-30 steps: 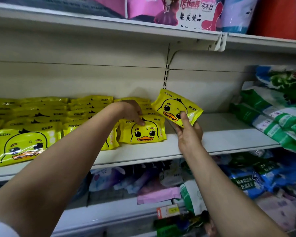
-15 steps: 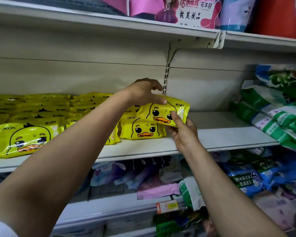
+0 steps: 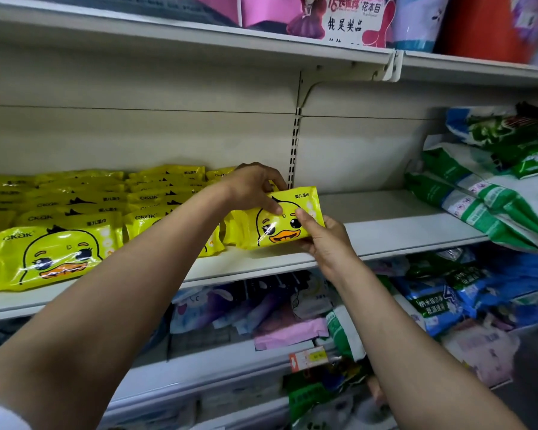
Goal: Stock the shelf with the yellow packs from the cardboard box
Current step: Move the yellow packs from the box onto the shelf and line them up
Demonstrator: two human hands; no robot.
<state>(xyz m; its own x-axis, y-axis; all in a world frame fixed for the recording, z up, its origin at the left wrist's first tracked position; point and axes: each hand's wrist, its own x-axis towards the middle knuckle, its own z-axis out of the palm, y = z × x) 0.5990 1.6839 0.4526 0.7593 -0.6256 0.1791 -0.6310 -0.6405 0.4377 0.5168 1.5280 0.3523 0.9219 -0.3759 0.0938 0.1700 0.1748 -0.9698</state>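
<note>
Both hands have brought the yellow pack (image 3: 280,221) down from its tilted, lifted pose a second ago to almost level, onto the rightmost stack of yellow packs (image 3: 168,209). Left hand (image 3: 252,187) fingers curl over the pack's top left edge, thumb pressed on the duck print. Right hand (image 3: 326,240) pinches the right end, thumb on the front, fingers under and hidden. Pack sits at the front of the middle shelf (image 3: 401,231), touching the stack under it, right end overhanging bare shelf. Placement looks nearly done: a nudge back to square it, then release. Green and white bags (image 3: 494,197) lie well apart to the right. Cardboard box not in view, so remaining stock unknown
</note>
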